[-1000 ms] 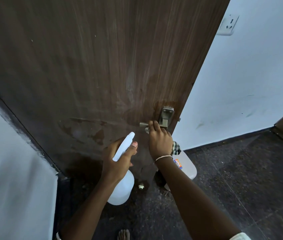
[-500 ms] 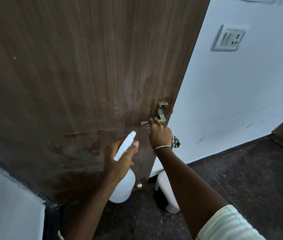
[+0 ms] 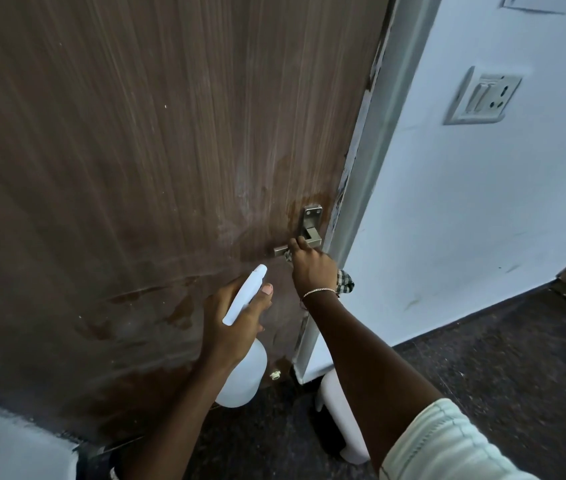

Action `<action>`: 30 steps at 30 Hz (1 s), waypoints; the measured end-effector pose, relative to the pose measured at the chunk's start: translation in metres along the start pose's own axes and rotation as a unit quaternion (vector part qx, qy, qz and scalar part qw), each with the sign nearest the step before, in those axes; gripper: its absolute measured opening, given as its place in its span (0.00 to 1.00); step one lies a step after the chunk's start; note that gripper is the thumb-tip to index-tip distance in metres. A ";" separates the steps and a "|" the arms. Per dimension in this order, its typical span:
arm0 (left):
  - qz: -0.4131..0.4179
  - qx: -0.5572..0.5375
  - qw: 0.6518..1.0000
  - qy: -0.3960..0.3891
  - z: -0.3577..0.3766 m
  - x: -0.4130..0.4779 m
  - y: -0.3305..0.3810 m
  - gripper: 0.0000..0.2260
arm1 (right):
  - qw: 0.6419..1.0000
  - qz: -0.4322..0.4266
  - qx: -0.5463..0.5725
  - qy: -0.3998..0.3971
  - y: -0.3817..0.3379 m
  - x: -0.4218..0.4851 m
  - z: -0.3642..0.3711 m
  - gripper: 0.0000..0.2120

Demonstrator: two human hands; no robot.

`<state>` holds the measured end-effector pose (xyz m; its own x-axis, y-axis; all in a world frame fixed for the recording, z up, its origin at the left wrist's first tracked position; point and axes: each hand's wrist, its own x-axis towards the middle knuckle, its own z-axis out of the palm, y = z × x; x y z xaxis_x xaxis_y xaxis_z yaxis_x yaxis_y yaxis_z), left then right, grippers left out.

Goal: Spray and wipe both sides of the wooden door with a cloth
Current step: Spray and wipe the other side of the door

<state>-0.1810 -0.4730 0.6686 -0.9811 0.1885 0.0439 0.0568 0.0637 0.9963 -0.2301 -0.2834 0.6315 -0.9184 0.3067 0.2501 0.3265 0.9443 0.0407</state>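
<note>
At latch edge of wooden door (image 3: 136, 168), low down by lever handle (image 3: 304, 242): grips checked cloth (image 3: 345, 282) bunched in right hand (image 3: 312, 271), w/ fingertips curled onto the lever and a cloth tail poking out by the wrist. Holds spray bottle (image 3: 243, 372) in left hand (image 3: 233, 323), w/ fingers wrapped round the neck, thumb up beside the spray head, nozzle aimed at the door approx. below the handle. Shows wet patches (image 3: 177, 313) + pale smears over lower door face. Looks shut or nearly shut against door frame (image 3: 371, 168); can't tell which.

Risks, by judgement:
- Could push the lever down while rubbing it, unlatching and swinging the door mid-wipe, w/ loss of footing or balance.
- Could soak right hand instead of wood if sprayed now, given nozzle just beside that wrist.
- Could drift mist toward wall socket (image 3: 482, 95) right of the frame; liquid + elec = bad.
- Could let drips run down to the dark floor (image 3: 499, 375), making it slick.
- Could kick white container (image 3: 340, 420) near frame foot when stepping round to the other side.
- Could leave streaks if wet patches dry unwiped.
</note>
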 end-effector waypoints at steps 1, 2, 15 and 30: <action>0.003 0.002 1.000 0.002 0.002 0.005 0.000 0.08 | 1.000 -0.005 -0.003 0.002 0.001 0.005 0.003 0.24; 0.006 0.005 1.000 0.004 0.004 0.009 -0.001 0.09 | 1.000 -0.009 -0.006 0.004 0.001 0.008 0.005 0.24; -0.016 -0.005 1.000 -0.008 0.021 0.038 -0.010 0.13 | 0.987 -0.104 -0.109 0.056 0.018 0.031 0.038 0.21; 0.017 -0.008 1.000 -0.011 0.013 0.035 0.004 0.05 | 0.995 -0.069 0.008 0.077 0.018 0.036 0.040 0.23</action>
<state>-0.2127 -0.4530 0.6732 -0.9743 0.2125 0.0754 0.0861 0.0415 0.9954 -0.2662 -0.2507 0.6028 -0.9089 0.1526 0.3880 0.1940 0.9785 0.0696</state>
